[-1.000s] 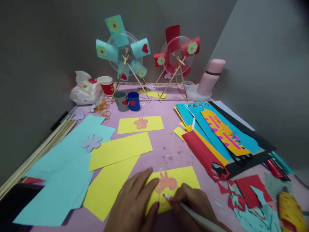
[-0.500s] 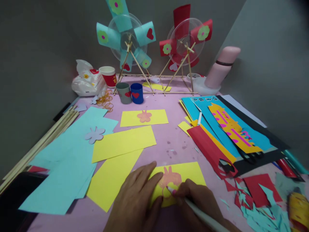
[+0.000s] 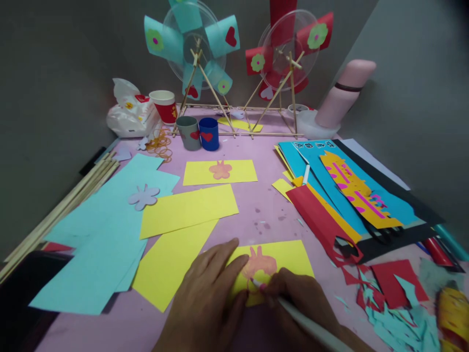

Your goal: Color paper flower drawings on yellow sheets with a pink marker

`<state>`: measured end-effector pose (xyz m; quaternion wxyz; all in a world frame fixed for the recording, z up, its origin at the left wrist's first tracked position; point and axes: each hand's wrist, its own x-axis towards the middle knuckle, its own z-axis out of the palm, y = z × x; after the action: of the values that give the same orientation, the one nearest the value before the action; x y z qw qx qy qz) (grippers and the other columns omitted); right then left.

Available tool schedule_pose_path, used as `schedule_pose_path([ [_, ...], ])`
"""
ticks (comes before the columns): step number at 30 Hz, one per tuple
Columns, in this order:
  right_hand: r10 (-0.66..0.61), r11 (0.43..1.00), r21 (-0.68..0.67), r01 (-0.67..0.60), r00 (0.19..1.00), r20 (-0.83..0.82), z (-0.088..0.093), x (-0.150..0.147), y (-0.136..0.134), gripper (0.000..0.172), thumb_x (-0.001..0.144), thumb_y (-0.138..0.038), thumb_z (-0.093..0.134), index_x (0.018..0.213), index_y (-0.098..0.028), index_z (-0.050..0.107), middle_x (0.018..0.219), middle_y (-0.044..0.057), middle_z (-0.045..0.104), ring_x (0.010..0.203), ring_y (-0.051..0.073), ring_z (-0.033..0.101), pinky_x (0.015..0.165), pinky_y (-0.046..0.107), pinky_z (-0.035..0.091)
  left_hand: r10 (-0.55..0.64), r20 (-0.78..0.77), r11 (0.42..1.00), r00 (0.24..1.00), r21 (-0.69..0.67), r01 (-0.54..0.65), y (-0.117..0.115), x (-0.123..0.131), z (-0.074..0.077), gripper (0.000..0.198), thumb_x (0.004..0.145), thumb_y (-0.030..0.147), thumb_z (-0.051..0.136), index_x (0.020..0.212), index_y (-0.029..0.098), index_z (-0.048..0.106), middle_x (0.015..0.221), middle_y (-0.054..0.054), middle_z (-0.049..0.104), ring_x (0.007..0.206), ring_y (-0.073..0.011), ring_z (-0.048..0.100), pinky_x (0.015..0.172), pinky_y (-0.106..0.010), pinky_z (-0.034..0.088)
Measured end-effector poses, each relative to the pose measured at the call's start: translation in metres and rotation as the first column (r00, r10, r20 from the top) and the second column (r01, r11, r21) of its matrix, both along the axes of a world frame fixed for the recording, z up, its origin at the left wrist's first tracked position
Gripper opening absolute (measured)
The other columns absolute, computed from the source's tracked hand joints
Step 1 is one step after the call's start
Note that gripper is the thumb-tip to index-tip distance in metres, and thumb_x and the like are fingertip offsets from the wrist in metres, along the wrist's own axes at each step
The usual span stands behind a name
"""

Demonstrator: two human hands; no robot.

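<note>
A yellow paper card (image 3: 293, 254) lies in front of me, with a butterfly shape (image 3: 262, 264) coloured pink in its upper part and only outlined lower down. My left hand (image 3: 208, 288) rests over the card's left side, fingers stretched out. In my right hand (image 3: 300, 298) is a white-bodied marker pen (image 3: 304, 320) with a pink end, its tip touching the lower part of the drawing. Farther back sits another yellow card (image 3: 238, 171) bearing a filled pink butterfly (image 3: 220, 170). Two plain yellow cards (image 3: 190, 210) overlap to the left.
Light blue sheets (image 3: 98, 244) cover the left, with a lilac butterfly cutout (image 3: 144, 196) on top. Red paper (image 3: 315, 220), blue sheets (image 3: 308, 151) and scraps (image 3: 399, 313) lie right. Behind stand two paper-bladed wheels (image 3: 198, 44), small cups (image 3: 188, 133) and a pink bottle (image 3: 344, 93).
The view has tilted slightly, so the scene sits a little higher. The pen tip stays on the lower part of the drawing, and my left hand keeps its place on the card.
</note>
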<state>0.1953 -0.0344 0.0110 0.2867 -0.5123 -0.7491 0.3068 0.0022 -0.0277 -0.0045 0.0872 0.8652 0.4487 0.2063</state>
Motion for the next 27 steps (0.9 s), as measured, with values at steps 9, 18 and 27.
schedule_pose_path([
  [9, 0.035, 0.999, 0.023, -0.034, 0.998, -0.056, -0.005, 0.003, -0.004, 0.012, 0.076, -0.017, 0.047, 0.065, -0.021, 0.053, 0.053, -0.001, 0.064, 0.042, 0.011, 0.056, 0.044, 0.018, 0.04, 0.016, 0.033, 0.999, 0.999, -0.05, -0.015, -0.002, 0.001, 0.003, 0.037, 0.086, 0.024, 0.048, 0.123, 0.025, 0.048, 0.135, -0.008, 0.047, 0.12, -0.0263, 0.045, 0.094, -0.045, 0.043],
  [18, 0.041, 0.99, 0.135, -0.031, 0.997, -0.066, 0.004, -0.003, 0.001, 0.019, 0.074, -0.019, 0.042, 0.056, -0.02, 0.049, 0.041, -0.002, 0.056, 0.033, 0.008, 0.049, 0.037, 0.016, 0.035, 0.002, -0.001, 0.999, 1.0, -0.039, -0.002, 0.0, 0.002, 0.009, 0.036, 0.086, 0.023, 0.049, 0.122, 0.022, 0.048, 0.133, -0.009, 0.048, 0.118, -0.0258, 0.046, 0.092, -0.043, 0.045],
  [27, -0.009, 0.99, 0.14, 0.033, 0.985, -0.17, -0.003, -0.003, -0.002, 0.014, 0.069, -0.018, 0.043, 0.056, -0.021, 0.047, 0.037, -0.006, 0.05, 0.028, 0.006, 0.037, 0.032, 0.016, 0.024, 0.014, 0.01, 0.998, 1.0, -0.063, -0.013, -0.002, 0.002, 0.008, 0.036, 0.086, 0.024, 0.048, 0.123, 0.024, 0.047, 0.134, -0.008, 0.047, 0.119, -0.026, 0.046, 0.093, -0.044, 0.045],
])
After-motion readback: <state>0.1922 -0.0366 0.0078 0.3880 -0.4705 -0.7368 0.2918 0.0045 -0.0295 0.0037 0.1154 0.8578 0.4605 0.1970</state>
